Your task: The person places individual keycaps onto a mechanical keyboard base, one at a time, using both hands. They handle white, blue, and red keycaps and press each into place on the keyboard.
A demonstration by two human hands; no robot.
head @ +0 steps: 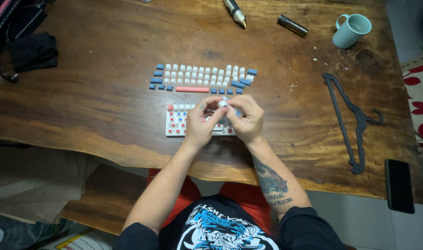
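Both hands together over a small white keyboard (176, 123) near the front edge of the wooden surface (105, 106), held low and close, likely so small parts stay under control. Left hand (201, 124) with fingers curled inward, thumb and forefinger closing on a small white keycap (222, 104) from the left. Right hand (246, 119) meeting it from the other side, fingers bent and pinching the same keycap, so that the piece sits between the two sets of fingertips just above the keyboard's upper right part. Keyboard mostly stripped, red and blue switches showing on the left half, right half hidden under the hands. Just beyond, loose keycaps (202, 76) laid out in tidy rows, white in the middle, blue at the ends, one long pink bar (192, 89) along the bottom row, seemingly kept in board order for easy finding. Further off and well apart: a pale green mug (351, 30), a dark hanger (355, 120), a black phone (399, 186) at the right edge, a pen-shaped tool (234, 12) and a dark cylinder (293, 26) at the far side.
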